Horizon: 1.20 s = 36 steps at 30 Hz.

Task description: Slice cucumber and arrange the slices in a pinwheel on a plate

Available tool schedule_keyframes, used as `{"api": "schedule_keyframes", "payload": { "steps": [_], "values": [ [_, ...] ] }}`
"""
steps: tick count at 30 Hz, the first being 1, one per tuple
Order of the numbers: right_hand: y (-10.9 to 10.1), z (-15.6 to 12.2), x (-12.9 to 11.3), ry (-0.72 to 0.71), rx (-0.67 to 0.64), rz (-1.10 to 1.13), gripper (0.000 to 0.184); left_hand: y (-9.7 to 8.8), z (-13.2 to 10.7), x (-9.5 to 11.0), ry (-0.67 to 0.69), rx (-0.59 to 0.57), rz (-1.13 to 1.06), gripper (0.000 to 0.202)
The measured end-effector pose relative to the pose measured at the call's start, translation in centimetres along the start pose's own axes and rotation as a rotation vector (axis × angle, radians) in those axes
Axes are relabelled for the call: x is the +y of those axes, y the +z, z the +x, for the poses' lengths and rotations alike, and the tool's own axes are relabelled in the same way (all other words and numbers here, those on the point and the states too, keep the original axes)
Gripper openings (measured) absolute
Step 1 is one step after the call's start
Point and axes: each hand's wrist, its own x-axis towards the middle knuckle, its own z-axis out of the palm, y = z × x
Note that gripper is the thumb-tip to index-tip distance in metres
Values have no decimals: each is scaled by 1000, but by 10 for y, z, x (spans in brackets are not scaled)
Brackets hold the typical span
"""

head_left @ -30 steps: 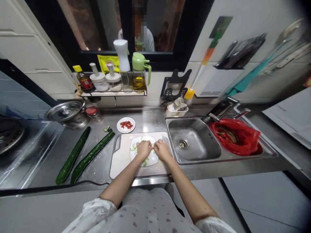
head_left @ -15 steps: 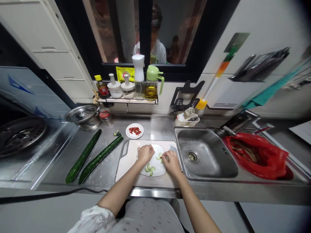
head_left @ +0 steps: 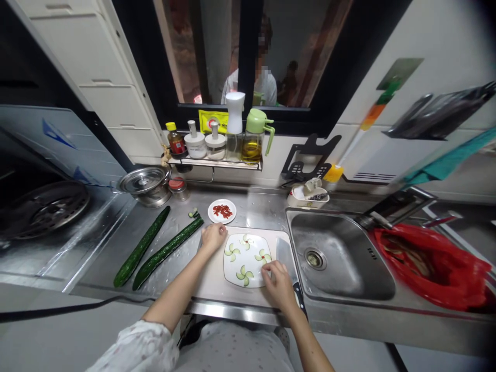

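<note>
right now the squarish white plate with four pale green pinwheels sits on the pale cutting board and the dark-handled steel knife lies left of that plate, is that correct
Not left: the dark-handled steel knife lies right of the squarish white plate, as the head view shows. The plate, with four pale green pinwheels, sits on the pale cutting board.

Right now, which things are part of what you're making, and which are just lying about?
Seem part of it:
- plate, beside the right hand
- green slices
- red bits
- board
- probably the knife and cucumbers

Probably just there:
- pot
- jar
- oil bottle
- red bag
</note>
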Motion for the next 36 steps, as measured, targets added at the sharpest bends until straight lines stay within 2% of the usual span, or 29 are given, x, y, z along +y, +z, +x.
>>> {"api": "schedule_keyframes", "payload": {
  "steps": [7, 14, 24, 36],
  "values": [
    [-7, -3, 3, 4, -14, 26, 22, -20, 49, -30, -82, 129, 180, 23],
    [-12, -5, 6, 28, -11, 20, 22, -14, 80, -32, -92, 148, 268, 29],
    [-15, -9, 8, 37, 6, -3, 21, -1, 92, -34, -93, 132, 324, 29],
    [-12, -11, 8, 68, -8, 2, 22, 0, 100, -30, -82, 134, 345, 33]
  ]
}}
